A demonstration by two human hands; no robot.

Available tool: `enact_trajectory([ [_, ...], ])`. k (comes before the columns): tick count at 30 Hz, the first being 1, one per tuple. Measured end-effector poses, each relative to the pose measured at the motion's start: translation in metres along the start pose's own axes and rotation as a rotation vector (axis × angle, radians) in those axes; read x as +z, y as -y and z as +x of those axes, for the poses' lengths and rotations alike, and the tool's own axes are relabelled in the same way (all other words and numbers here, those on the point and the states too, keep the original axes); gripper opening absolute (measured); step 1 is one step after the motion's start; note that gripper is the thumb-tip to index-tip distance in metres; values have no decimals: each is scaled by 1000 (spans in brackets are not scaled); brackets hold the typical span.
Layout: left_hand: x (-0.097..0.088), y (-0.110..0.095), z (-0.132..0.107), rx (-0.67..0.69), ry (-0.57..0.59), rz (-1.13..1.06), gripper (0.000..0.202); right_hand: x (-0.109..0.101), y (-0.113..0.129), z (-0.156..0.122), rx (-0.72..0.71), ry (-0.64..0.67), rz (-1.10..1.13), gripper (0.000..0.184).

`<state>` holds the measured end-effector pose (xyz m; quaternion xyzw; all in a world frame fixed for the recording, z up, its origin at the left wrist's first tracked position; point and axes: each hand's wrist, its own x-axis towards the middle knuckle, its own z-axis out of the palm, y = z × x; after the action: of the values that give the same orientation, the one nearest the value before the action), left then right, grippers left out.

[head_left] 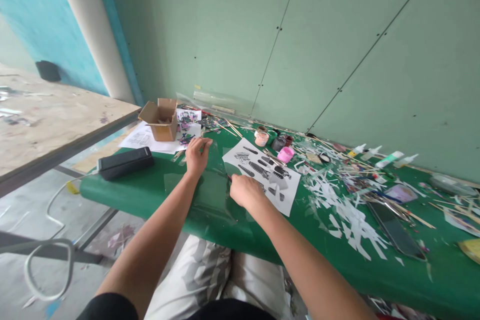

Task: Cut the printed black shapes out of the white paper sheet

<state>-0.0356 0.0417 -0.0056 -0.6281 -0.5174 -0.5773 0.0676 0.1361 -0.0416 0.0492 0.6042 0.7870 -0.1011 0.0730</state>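
Note:
My left hand [197, 154] lies on a clear plastic sheet [210, 191] spread over the green table [150, 195], its fingers curled down against the sheet's far edge. My right hand [244, 191] is closed around a thin red-tipped tool [229, 177], its tip on the clear sheet's right edge. Just right of that hand lies a white printed sheet [262, 172] with dark grey shapes on it. My knees in pale trousers show below the table's front edge.
An open cardboard box [161, 119] and a black rectangular device [125, 162] sit at the table's left end. Small pots, a pink cup [285, 154], glue tubes [388, 159], wooden sticks, white paper scraps [345, 212] and a dark phone [395, 230] lie to the right. A green wall stands close behind.

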Motion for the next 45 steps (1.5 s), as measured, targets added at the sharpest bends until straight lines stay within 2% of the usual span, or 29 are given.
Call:
enact_trajectory([
  [15, 5, 6, 5, -80, -229, -189, 19, 7, -10, -47, -15, 49, -42, 32],
  [25, 4, 8, 10, -211, -370, -323, 21, 17, -16, -77, 5, 69, -55, 34],
  [39, -3, 6, 19, -280, -532, -415, 34, 28, -25, -107, 42, 140, -81, 36],
  [43, -9, 13, 25, -328, -675, -424, 29, 33, -26, -111, 50, 145, -86, 37],
  [45, -10, 15, 27, -326, -685, -429, 27, 34, -28, -112, 53, 147, -76, 36],
])
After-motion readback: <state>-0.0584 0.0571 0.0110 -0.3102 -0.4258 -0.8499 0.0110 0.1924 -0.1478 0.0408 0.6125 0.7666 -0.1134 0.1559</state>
